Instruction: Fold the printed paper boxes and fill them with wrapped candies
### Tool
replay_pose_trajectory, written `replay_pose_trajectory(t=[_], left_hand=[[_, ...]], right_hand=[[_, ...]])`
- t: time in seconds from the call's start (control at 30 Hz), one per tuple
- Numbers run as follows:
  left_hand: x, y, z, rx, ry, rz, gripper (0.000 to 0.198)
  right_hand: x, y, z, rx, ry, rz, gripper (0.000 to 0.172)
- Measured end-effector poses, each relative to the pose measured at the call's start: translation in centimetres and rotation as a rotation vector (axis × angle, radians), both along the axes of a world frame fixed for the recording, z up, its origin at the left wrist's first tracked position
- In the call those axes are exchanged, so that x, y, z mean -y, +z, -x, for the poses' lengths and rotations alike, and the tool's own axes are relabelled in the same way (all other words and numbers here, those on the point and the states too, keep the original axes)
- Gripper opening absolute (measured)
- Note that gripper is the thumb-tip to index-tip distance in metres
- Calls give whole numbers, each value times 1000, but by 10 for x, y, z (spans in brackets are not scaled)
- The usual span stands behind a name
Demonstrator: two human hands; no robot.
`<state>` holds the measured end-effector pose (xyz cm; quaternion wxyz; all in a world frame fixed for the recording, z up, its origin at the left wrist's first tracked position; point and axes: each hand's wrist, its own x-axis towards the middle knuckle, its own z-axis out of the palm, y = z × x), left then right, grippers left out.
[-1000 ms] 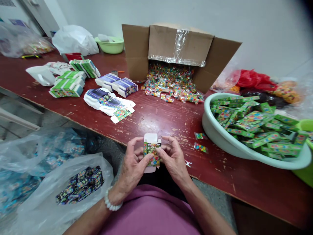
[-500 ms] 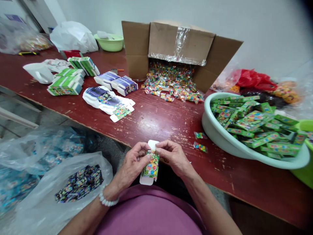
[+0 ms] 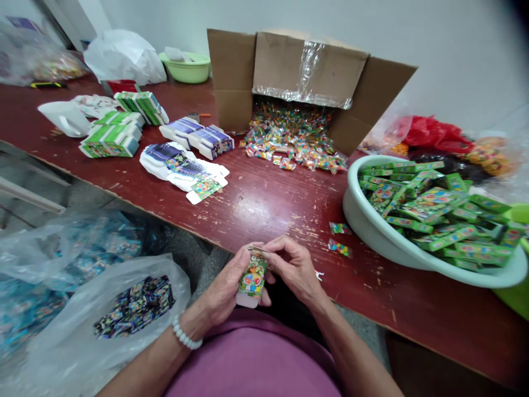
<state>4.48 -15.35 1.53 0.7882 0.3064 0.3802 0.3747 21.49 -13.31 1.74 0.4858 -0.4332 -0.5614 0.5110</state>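
Observation:
A small green printed candy box (image 3: 253, 278) is held upright between my hands, near the table's front edge. My left hand (image 3: 229, 281) wraps round its left side, with fingertips showing behind its right edge. At the top end, my right hand (image 3: 291, 264) pinches the upper flap, which is folded over. The white lower flap sticks out at the bottom end. Two candy packets (image 3: 339, 248) lie on the table to the right of my hands. Flattened cartons (image 3: 182, 165) are piled to the left, a green one on top.
A pale basin (image 3: 351, 204) full of green boxes stands at the right. An open cardboard box (image 3: 233, 82) at the back spills wrapped candies (image 3: 289, 143). Bundled green cartons (image 3: 111, 138) and purple cartons (image 3: 198, 135) sit at left. A plastic bag (image 3: 136, 309) with dark packets is below.
The upper white flap, which stood up before, is now folded down. My left fingers have moved round behind the box, and my right hand remains at its top.

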Motion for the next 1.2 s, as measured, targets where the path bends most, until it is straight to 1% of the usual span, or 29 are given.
replay_pose_trajectory(t=[0.07, 0.1, 0.17, 0.23, 0.3, 0.37, 0.43, 0.47, 0.53, 0.6, 0.67, 0.73, 0.77, 0.8, 0.83, 0.87, 0.9, 0.93, 0.97, 1.0, 1.07, 1.13, 1.2], left_hand=[[1, -1, -2, -2, -8, 33, 64], [0, -1, -2, -15, -5, 41, 65], [-1, -2, -3, -54, -13, 28, 67], [-2, -3, -4, -100, -29, -20, 67], [-4, -3, -4, -137, -44, -75, 66], [-5, -3, -3, -167, -69, -119, 66], [-7, -2, -1, -198, -97, -153, 66], [-8, -2, 0, -212, -105, -165, 67], [-10, -2, 3, -235, -102, -160, 68], [-11, -2, 3, -246, -90, -121, 69], [-11, -3, 2, -248, -71, -84, 69], [-12, -4, 0, -242, -56, -70, 67], [-13, -4, -1, -238, -47, -66, 66], [-13, -5, -2, -227, -39, -61, 64], [-14, -5, -2, -211, -28, -52, 62], [-15, -4, -2, -188, -9, -41, 59], [-16, -4, -1, -159, 19, -26, 56], [-16, -3, 1, -125, 47, -9, 52], [-16, -2, 3, -91, 64, 12, 49], [-14, -2, 6, -58, 62, 40, 45], [-7, -6, 12, -12, 28, 108, 42], [2, -15, 21, 5, -16, 173, 41], [11, -28, 34, -3, -46, 203, 41]], right_hand=[[-1, 2, -3, 120, 51, -68, 17], [-1, 3, -5, 151, 76, -70, 18], [-4, 5, -7, 162, 101, -43, 19], [-7, 7, -8, 147, 120, -12, 17], [-10, 7, -7, 77, 163, 57, 19], [-13, 7, -5, -58, 210, 179, 23], [-15, 6, -4, -158, 210, 253, 27], [-16, 5, -3, -167, 193, 249, 27], [-15, 5, -4, -121, 165, 181, 25], [-11, 6, -5, -24, 180, 65, 22], [-6, 6, -6, 120, 196, -87, 19], [-5, 6, -6, 287, 176, -248, 15], [-7, 6, -6, 362, 175, -309, 14], [-13, 5, -6, 415, 204, -339, 13], [-23, 5, -6, 444, 249, -334, 15], [-38, 5, -7, 459, 266, -295, 17], [-58, 5, -9, 471, 233, -234, 17], [-83, 5, -12, 473, 162, -168, 16], [-111, 5, -17, 499, -9, -95, 13], [-141, 4, -22, 522, -160, -58, 15], [-202, 0, -34, 553, -372, -9, 26], [-253, -8, -45, 577, -517, 59, 29], [-289, -20, -53, 592, -603, 142, 26]])
